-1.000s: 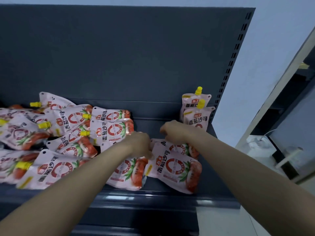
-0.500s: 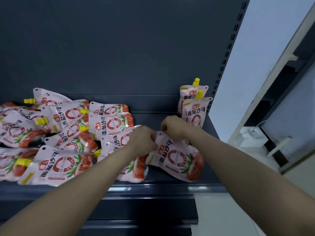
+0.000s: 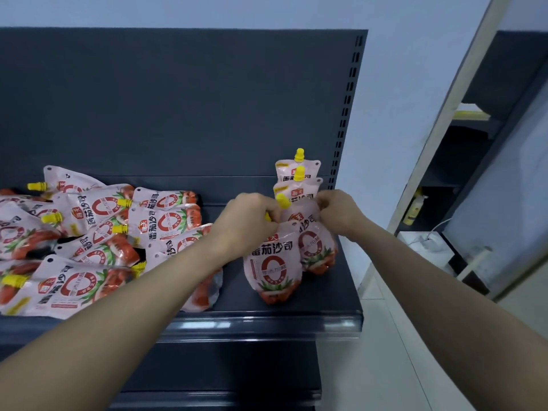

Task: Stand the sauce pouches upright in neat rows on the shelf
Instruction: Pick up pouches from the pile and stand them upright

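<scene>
Two pink tomato-sauce pouches with yellow caps stand upright at the back right of the dark shelf [image 3: 296,317], the rear one [image 3: 297,170] behind the second [image 3: 296,189]. In front of them my left hand [image 3: 252,221] grips the top of a pouch [image 3: 274,268] that hangs upright with its base on the shelf. My right hand [image 3: 338,212] pinches the top of another upright pouch [image 3: 315,247] just behind and to the right. Several more pouches [image 3: 86,232] lie flat in a loose pile on the left.
The shelf's dark back panel [image 3: 178,114] rises behind, with a slotted upright [image 3: 345,114] at its right end. Past the shelf's right edge are a pale wall, a tiled floor and a second dark rack [image 3: 462,161] with a yellow bottle.
Both hands lifted pouches from the flat pile and swung them upright in front of the two standing ones. The view shifted, so the shelf sits lower and further left.
</scene>
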{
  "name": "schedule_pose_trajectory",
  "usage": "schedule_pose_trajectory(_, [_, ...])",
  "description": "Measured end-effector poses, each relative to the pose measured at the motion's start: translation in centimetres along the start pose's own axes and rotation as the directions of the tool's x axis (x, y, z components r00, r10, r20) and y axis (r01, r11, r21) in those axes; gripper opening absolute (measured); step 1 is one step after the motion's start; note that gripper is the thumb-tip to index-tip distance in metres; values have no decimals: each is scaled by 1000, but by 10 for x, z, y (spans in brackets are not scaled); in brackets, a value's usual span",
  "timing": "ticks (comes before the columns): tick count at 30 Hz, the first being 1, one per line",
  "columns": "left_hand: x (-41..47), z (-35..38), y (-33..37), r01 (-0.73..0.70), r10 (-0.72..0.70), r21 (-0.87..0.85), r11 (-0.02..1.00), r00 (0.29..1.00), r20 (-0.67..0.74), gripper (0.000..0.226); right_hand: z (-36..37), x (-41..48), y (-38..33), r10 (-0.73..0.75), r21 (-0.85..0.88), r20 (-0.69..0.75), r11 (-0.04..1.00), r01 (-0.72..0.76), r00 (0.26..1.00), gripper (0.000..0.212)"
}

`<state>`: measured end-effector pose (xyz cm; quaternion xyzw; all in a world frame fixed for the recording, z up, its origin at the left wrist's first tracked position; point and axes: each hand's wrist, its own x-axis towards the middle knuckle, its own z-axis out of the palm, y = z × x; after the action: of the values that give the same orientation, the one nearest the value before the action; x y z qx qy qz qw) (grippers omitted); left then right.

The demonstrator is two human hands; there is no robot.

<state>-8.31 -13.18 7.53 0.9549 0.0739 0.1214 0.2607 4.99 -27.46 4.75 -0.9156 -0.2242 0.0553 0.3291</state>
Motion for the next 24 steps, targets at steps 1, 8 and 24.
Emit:
schedule_pose_trajectory(1, [-1,3,5,-2,2,18,1000,1000,-9,24,-3,-1,5,23,75,0,997,-23,1000,16])
schedule_pose_trajectory(8, [-6,19,31,24,-23,15,1000,999,-37,11,-4,-7,29,72,372,41,924,-82,997,11])
schedule_pose_trajectory(24, [-15,27,48,58,-41,-140,988,991,124,24,-27,-15,21,-67,266,-5,962,66,998,32])
